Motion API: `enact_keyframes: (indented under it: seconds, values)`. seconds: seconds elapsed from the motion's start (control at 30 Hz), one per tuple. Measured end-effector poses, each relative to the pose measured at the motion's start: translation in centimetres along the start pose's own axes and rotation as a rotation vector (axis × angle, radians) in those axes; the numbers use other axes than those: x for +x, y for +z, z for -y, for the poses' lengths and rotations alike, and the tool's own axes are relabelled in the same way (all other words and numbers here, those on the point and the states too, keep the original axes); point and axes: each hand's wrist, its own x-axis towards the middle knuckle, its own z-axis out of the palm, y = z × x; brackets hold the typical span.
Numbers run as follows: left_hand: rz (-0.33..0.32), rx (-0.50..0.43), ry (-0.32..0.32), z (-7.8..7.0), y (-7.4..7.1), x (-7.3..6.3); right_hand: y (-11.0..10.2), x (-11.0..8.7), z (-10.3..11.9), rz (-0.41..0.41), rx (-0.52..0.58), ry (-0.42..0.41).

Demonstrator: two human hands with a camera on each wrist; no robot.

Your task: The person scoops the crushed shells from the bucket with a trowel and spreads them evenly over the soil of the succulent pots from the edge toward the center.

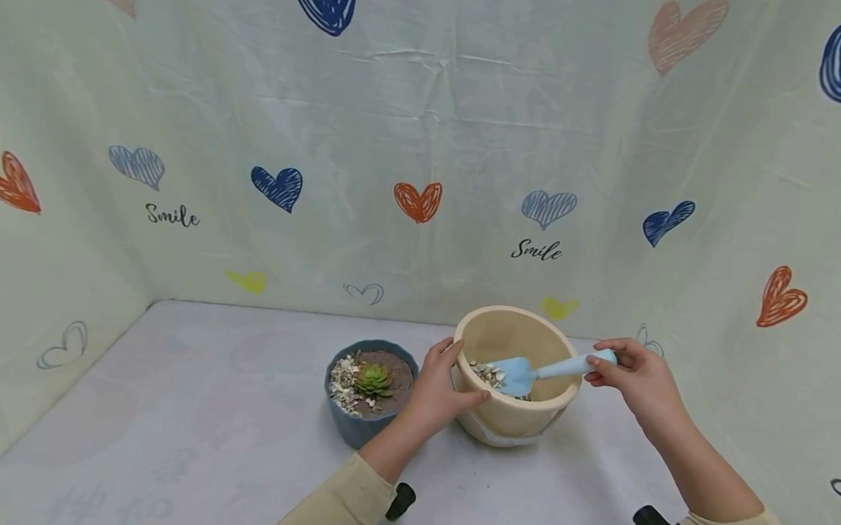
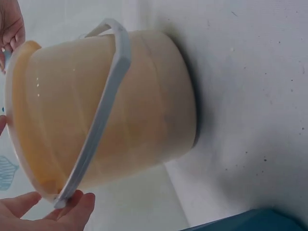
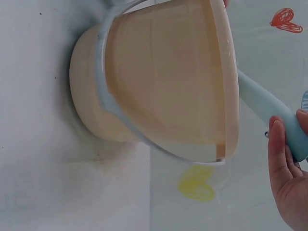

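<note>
A cream bucket [image 1: 501, 419] with a grey handle [image 2: 103, 103] stands on the table, tilted slightly. My left hand [image 1: 442, 390] grips its rim on the left side, thumb outside the near wall. The right hand [image 1: 639, 383] pinches the handle of a light blue hand trowel [image 1: 563, 368] between thumb and fingers. Its blade lies inside the bucket, over pale pebbles [image 1: 488, 373] at the bottom. In the right wrist view, the bucket's wall [image 3: 163, 72] hides the blade, while the trowel's grip [image 3: 269, 103] shows past the rim.
Left of the bucket stands a blue-grey pot [image 1: 350, 428] with a green succulent [image 1: 372, 379], brown soil and whitish pebbles on one side. The white table [image 1: 233, 428] meets a curtain [image 1: 429, 133] printed with hearts behind. A few dark specks dot the tabletop.
</note>
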Motion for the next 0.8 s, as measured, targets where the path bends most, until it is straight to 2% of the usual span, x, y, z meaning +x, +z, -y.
enact_keyframes:
  seconds: [0.2,0.37,0.67,0.8]
  values:
    - [-0.007,0.018,0.026,-0.5,-0.8,-0.4,-0.3,0.2,0.0,-0.02,0.037,-0.032]
    - [-0.047,0.033,0.061,-0.9,-1.9,-1.1,-0.6,0.2,0.2,-0.035,0.078,-0.058]
    - [-0.098,-0.015,0.056,-0.7,-4.7,-2.1,-0.8,0.5,1.0,-0.054,0.088,-0.046]
    - [-0.121,-0.028,0.063,-0.6,-6.0,-2.4,-0.4,0.7,1.5,-0.053,0.157,-0.059]
